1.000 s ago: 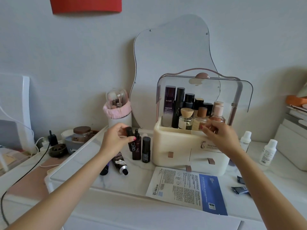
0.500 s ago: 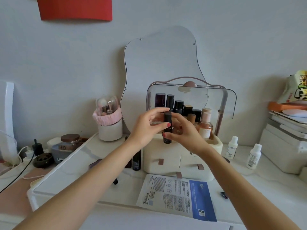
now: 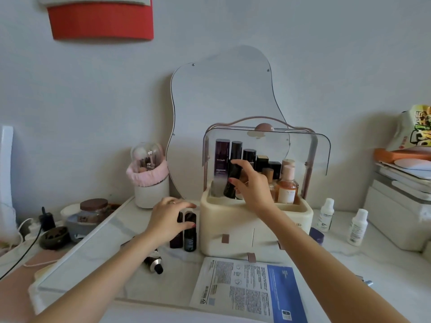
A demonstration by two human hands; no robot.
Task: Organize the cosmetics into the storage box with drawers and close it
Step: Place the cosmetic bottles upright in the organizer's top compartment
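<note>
Her right hand (image 3: 253,187) grasps a small dark bottle (image 3: 232,180), tilted, its base inside the open top of the cream storage box (image 3: 233,229) at twelve o'clock on the table; her left hand (image 3: 169,217) curls round two dark bottles (image 3: 190,231) standing just beside the box, at its nine o'clock.

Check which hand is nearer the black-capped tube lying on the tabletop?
Left. The left hand is just above the tube, on two dark bottles; the right hand is up inside the storage box.
</note>
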